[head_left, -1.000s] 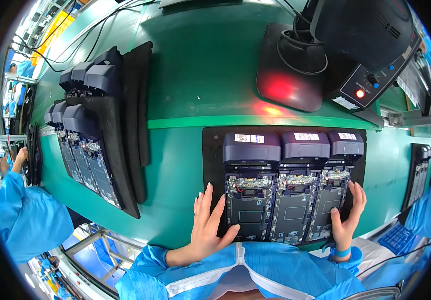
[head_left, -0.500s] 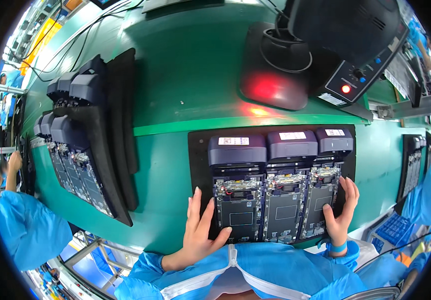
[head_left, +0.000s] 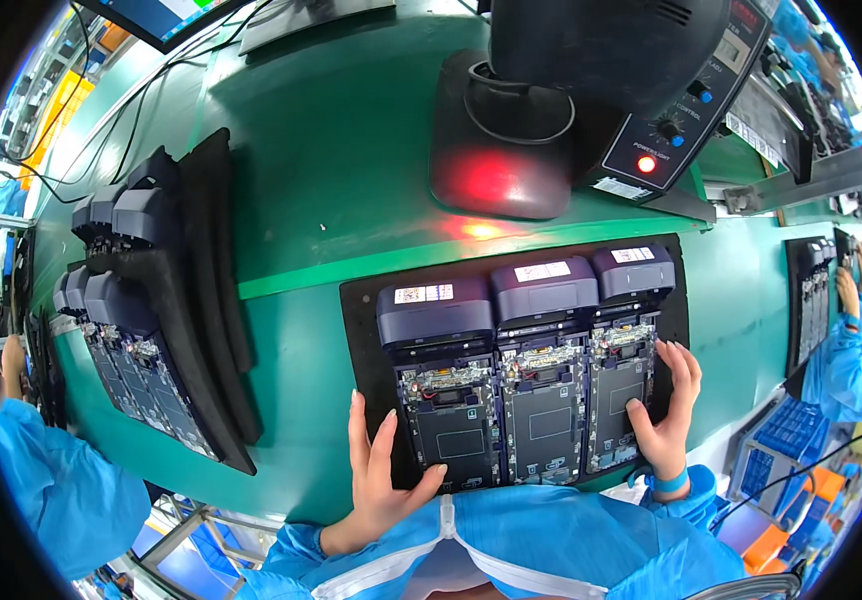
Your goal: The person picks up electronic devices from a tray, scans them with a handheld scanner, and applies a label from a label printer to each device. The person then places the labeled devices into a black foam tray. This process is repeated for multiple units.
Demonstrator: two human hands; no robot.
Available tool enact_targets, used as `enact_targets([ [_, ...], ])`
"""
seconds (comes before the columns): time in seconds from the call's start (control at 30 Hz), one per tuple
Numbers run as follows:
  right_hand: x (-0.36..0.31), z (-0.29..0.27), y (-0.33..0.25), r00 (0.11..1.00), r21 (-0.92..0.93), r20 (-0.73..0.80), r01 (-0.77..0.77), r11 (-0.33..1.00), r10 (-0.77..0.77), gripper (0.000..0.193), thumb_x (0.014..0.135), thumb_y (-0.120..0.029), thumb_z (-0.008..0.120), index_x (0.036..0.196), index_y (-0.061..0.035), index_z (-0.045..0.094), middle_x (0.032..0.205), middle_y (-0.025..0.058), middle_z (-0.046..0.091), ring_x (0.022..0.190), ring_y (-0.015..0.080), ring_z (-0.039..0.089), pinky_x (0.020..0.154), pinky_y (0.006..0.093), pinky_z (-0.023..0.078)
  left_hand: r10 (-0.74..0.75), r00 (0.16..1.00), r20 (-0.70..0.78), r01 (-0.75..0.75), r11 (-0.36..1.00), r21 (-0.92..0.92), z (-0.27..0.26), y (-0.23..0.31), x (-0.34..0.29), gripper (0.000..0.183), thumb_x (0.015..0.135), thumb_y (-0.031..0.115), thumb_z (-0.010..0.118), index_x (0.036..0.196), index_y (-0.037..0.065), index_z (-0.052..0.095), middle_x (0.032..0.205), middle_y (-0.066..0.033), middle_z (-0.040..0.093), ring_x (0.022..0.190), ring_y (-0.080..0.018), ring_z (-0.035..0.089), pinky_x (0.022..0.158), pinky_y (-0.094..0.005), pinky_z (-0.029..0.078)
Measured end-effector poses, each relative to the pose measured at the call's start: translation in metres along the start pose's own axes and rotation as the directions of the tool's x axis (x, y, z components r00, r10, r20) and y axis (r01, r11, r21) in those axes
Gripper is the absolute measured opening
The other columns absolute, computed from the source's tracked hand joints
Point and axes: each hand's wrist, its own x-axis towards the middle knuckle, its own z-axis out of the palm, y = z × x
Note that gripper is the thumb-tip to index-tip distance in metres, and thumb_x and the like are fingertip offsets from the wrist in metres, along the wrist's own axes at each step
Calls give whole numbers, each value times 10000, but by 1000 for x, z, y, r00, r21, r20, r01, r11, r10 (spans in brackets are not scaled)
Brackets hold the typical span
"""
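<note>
Three dark handheld devices with exposed circuit boards lie side by side in a black foam tray [head_left: 363, 325] in front of me. They are the left device [head_left: 451, 400], the middle device [head_left: 543, 400] and the right device [head_left: 623, 395], each with a bulky dark-purple head bearing a white label at the far end. My left hand [head_left: 386, 495] is spread at the tray's near left edge, its thumb by the left device's lower corner. Along the right side lies my right hand [head_left: 666, 425], fingers extended and thumb touching the right device's face. Neither hand is closed around anything.
Stacked black trays with similar devices [head_left: 131, 310] stand on the left of the green bench [head_left: 291, 390]. Beyond my tray are a black stand base [head_left: 501, 170] and a control box [head_left: 651, 150] with a lit red lamp. Co-workers' blue sleeves [head_left: 61, 490] show at both sides.
The whole view has shifted, so the bench things sit further left, and my tray looks slightly more turned. Both hands keep nearly the same places against the tray.
</note>
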Motion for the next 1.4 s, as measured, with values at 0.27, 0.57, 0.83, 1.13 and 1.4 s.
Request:
enact_targets([
  [0.27,2,-4,0,999,-82,39,1,997,2,608,587,-131,605,1158,-9,435,1198,93,459,1155,324,304,973,411,193,9,1000,9,-9,1000,-9,0,-2,-3,800,596,156,738,1236,-65,312,1333,-328,130,1238,-435,216,979,-463,264],
  [0.57,5,-7,-3,999,-127,44,26,992,-20,643,585,-163,617,1185,-36,423,1188,92,468,1137,328,334,966,415,197,-38,994,-105,5,955,-295,5,-2,-7,878,621,96,684,1309,-35,156,1357,-289,124,1278,-389,144,1032,-446,155],
  [0.83,8,-26,8,913,657,-9,-303,690,409,542,768,-70,541,1268,-23,338,1222,176,387,1154,234,356,965,328,283,-388,891,234,277,57,-959,-20,9,-19,872,605,-50,523,1355,15,83,1374,-157,221,1276,-237,211,1052,-324,122],
  [1.13,21,-59,62,860,621,510,-380,685,15,345,789,-87,581,1110,10,501,995,37,579,878,117,527,781,273,435,-224,908,353,413,353,-839,-5,25,-17,831,646,-83,592,1337,64,155,1243,-112,379,1137,-229,408,934,-351,367],
  [1.4,-72,-163,122,922,799,-123,-128,588,368,483,673,41,543,1149,7,470,983,47,562,842,113,539,745,231,439,31,780,626,561,410,-719,65,130,82,734,664,-1,561,1320,39,235,1226,-137,412,1111,-270,438,930,-373,373],
])
